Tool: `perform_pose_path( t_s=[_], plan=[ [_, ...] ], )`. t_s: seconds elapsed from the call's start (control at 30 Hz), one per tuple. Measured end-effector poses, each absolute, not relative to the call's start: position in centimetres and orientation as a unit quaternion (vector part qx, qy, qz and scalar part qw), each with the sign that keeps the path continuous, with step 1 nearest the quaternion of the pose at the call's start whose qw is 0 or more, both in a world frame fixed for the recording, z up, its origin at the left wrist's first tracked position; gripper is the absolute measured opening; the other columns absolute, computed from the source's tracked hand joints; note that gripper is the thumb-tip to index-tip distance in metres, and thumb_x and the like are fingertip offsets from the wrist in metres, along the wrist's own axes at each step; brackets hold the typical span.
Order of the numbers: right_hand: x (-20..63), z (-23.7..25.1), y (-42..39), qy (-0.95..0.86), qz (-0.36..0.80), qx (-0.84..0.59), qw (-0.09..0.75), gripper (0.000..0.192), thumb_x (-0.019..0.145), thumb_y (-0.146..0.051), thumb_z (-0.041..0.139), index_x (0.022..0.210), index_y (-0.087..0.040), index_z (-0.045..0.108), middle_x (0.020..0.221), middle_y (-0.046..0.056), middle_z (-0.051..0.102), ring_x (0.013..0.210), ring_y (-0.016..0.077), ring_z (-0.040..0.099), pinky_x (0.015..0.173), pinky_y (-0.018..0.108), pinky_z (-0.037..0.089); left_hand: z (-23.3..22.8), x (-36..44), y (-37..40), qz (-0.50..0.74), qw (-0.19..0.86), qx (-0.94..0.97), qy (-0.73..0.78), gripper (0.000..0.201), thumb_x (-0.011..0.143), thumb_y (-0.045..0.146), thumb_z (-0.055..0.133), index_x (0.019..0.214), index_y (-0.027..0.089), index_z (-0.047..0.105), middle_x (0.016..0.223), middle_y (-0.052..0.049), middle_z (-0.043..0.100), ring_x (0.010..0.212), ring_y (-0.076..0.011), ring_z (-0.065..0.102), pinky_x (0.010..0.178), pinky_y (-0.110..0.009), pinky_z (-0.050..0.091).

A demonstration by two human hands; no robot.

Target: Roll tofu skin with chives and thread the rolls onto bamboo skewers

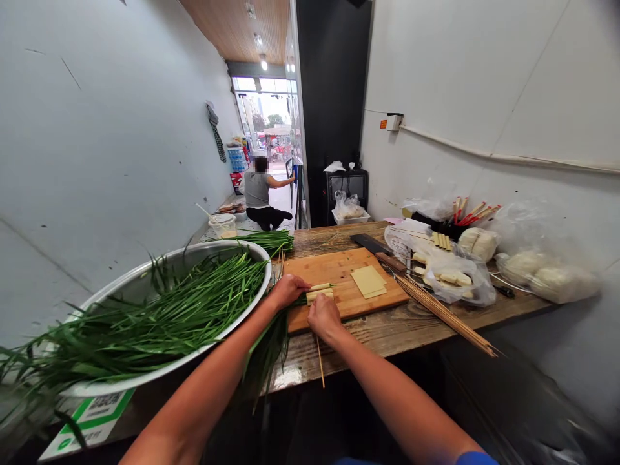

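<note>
On a wooden cutting board (349,307) lie pale yellow rolls (320,294) of tofu sheet, with green leaves poking from an end. My left hand (289,290) is closed at the left end of the rolls, fingers against them. My right hand (323,318) is closed just below the rolls, pinching a thin bamboo skewer (320,365) whose lower end points towards me. Its upper end is hidden by the fingers. Flat tofu sheets (368,282) are stacked on the board's right half. Long chives (266,349) hang over the table edge below my left hand.
A big metal basin (264,258) heaped with chives (194,310) stands left. Right of the board are a cleaver (390,260), a bundle of skewers (445,316) and bagged food (450,278). A person (259,190) crouches near the doorway.
</note>
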State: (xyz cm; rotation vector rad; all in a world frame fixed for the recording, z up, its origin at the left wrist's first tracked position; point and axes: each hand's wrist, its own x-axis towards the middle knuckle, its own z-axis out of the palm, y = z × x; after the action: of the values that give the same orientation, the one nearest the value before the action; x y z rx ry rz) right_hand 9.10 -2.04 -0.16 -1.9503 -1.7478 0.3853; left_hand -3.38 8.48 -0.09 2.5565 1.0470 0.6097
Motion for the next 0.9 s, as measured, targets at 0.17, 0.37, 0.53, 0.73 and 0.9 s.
perform_pose_path(
  t_s=[0.17, 0.37, 0.53, 0.73, 0.9],
  plan=[
    [9.1, 0.5, -1.3, -0.651, 0.145, -0.710, 0.224, 0.017, 0.077, -0.013, 0.051, 0.087, -0.009, 0.063, 0.086, 0.016, 0.068, 0.079, 0.0221, 0.064, 0.059, 0.026, 0.038, -0.1, -3.4, 8.5, 0.215, 0.157, 0.892, 0.366, 0.020, 0.074, 0.014, 0.055, 0.082, 0.017, 0.074, 0.085, -0.005, 0.072, 0.079, -0.0156, 0.067, 0.077, -0.024, 0.049],
    [10.2, -0.4, -4.8, -0.687, 0.130, -0.675, 0.236, 0.022, 0.084, -0.029, 0.050, 0.092, -0.010, 0.059, 0.081, 0.014, 0.067, 0.073, 0.0212, 0.064, 0.057, 0.025, 0.038, 1.0, -3.4, 7.9, 0.193, 0.199, 0.871, 0.406, 0.023, 0.078, 0.018, 0.052, 0.087, 0.016, 0.073, 0.090, -0.006, 0.072, 0.079, -0.0177, 0.067, 0.073, -0.024, 0.048],
    [12.0, -2.5, -8.5, -0.644, 0.262, -0.649, 0.309, 0.012, 0.081, -0.027, 0.053, 0.081, -0.015, 0.055, 0.059, 0.003, 0.062, 0.055, 0.0153, 0.060, 0.050, 0.022, 0.037, 2.6, -4.1, 3.9, 0.182, 0.155, 0.853, 0.464, 0.032, 0.085, 0.018, 0.042, 0.104, 0.016, 0.068, 0.104, -0.009, 0.068, 0.094, -0.0214, 0.064, 0.082, -0.027, 0.047],
    [12.7, -2.0, -9.7, -0.553, 0.531, -0.566, 0.303, 0.009, 0.084, -0.025, 0.041, 0.086, -0.018, 0.046, 0.038, -0.011, 0.047, 0.026, 0.0084, 0.042, 0.032, 0.016, 0.025, 3.2, -4.8, -2.9, 0.148, 0.071, 0.908, 0.386, 0.043, 0.086, 0.026, 0.047, 0.128, 0.026, 0.048, 0.138, -0.005, 0.043, 0.129, -0.0217, 0.036, 0.106, -0.035, 0.030],
    [12.4, -2.2, -8.1, -0.514, 0.555, -0.547, 0.358, 0.005, 0.082, -0.022, 0.043, 0.081, -0.018, 0.045, 0.037, -0.011, 0.047, 0.025, 0.0081, 0.041, 0.029, 0.015, 0.023, 3.4, -3.7, -2.8, 0.048, 0.046, 0.890, 0.452, 0.036, 0.090, 0.023, 0.036, 0.123, 0.018, 0.051, 0.134, -0.012, 0.047, 0.127, -0.0242, 0.038, 0.107, -0.047, 0.026]
  ],
)
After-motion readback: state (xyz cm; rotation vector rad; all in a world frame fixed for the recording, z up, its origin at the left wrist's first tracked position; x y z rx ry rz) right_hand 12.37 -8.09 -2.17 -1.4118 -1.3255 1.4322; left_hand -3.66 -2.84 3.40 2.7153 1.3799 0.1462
